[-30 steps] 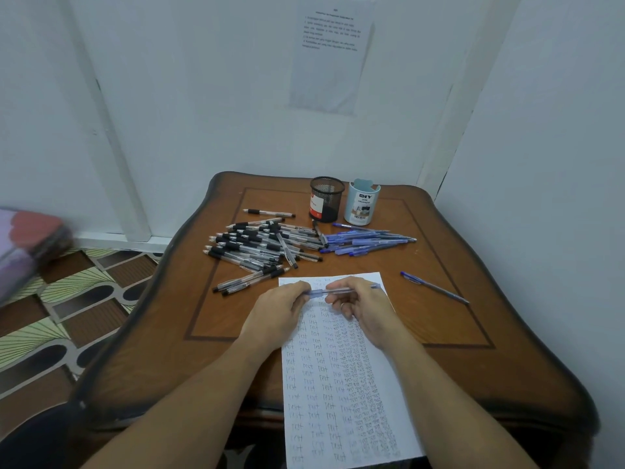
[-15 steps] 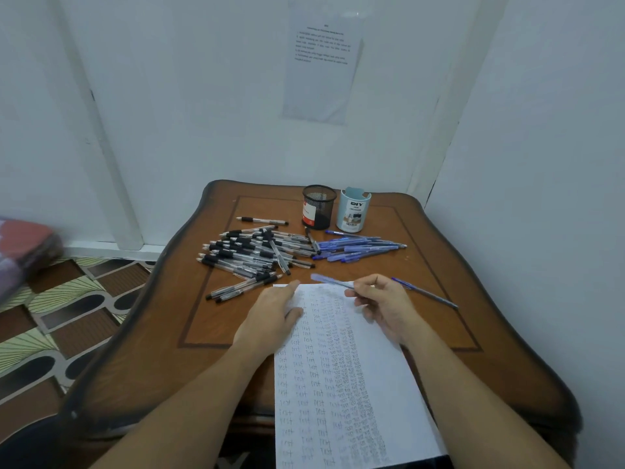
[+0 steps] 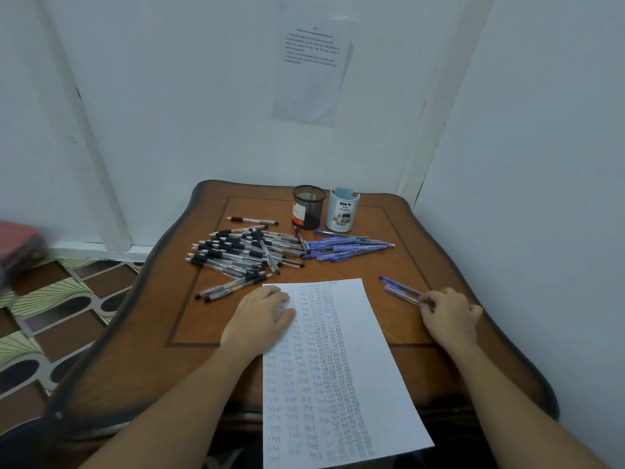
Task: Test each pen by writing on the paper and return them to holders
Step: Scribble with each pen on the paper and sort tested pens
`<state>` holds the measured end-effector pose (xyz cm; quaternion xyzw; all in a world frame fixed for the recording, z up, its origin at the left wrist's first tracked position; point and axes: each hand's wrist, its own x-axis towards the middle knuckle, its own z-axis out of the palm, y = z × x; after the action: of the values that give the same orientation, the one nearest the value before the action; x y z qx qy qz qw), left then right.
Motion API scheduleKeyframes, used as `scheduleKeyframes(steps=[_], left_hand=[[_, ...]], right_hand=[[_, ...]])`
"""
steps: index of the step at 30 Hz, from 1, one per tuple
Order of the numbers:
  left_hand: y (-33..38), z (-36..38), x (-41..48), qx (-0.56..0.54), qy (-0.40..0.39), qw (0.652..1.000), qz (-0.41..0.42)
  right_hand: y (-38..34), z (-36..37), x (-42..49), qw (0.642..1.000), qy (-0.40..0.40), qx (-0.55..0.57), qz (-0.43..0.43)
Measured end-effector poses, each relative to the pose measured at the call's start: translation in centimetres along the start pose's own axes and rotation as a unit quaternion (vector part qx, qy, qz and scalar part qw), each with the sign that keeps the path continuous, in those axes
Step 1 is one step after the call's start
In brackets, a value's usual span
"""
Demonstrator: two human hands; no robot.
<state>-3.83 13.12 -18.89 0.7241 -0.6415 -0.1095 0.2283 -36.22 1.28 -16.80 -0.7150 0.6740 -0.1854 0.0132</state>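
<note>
Two holders: black mesh cup [image 3: 308, 206] and pale blue holder [image 3: 343, 209], back of worktop [image 3: 372, 330], no pens sticking out.
Left hand [image 3: 260, 316]: fingers flat, resting on paper [image 3: 341, 367].
Right hand [image 3: 448, 316]: pinches tail of blue pen [image 3: 402, 293], beside a second blue pen [image 3: 394, 283], right of paper.
Risk: these two may roll off the edge, or get mixed into the blue pile [image 3: 345, 247] further back.

— What can't you make out?
— The notice [image 3: 311, 62] on the wall: its print is too small. The paper [image 3: 341, 374] loses its lower left corner past the bottom edge.
— And far left?
— A reddish blur [image 3: 17, 245], cut off; possibly cloth.
— The right hand [image 3: 446, 316]?
— Its fingers cover the back ends of two blue pens [image 3: 400, 290] (pinching one or both, I cannot tell). The left hand [image 3: 260, 319] hides some writing.
</note>
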Motion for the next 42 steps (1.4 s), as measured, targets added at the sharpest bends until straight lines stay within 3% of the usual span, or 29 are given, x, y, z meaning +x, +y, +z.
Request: scheduleKeyframes(steps=[5,14,22,28,31,35,38,42], left_hand=[[0.3,-0.3,-0.2,0.014,-0.005,1.0,-0.011],[0.3,-0.4,0.1,0.006,0.003,1.0,-0.016],[-0.1,-0.2,0.4,0.004,0.007,1.0,-0.017],[-0.4,0.1,0.6,0.006,0.008,1.0,-0.016],[-0.4,0.2,0.7,0.004,0.009,1.0,-0.016],[-0.3,0.1,0.6,0.001,0.0,1.0,-0.02],[0.0,-0.2,0.3,-0.006,0.001,1.0,-0.018],[0.3,-0.6,0.0,-0.012,0.005,1.0,-0.016]], right_hand=[[-0.3,0.4,0.1,1.0,0.007,0.021,0.004],[-8.1,1.4,3.7,0.993,0.014,-0.017,-0.117],[-13.9,3.9,7.5,0.981,-0.125,-0.048,-0.138],[-13.9,4.1,7.3,0.981,-0.104,-0.048,-0.156],[-13.5,3.6,7.2,0.972,-0.091,-0.069,-0.205],[-13.6,1.6,6.4,0.966,-0.063,0.107,-0.227],[-14.1,-0.7,5.3,0.949,-0.073,0.259,-0.166],[-14.3,-2.2,4.1,0.919,-0.025,0.382,-0.099]])
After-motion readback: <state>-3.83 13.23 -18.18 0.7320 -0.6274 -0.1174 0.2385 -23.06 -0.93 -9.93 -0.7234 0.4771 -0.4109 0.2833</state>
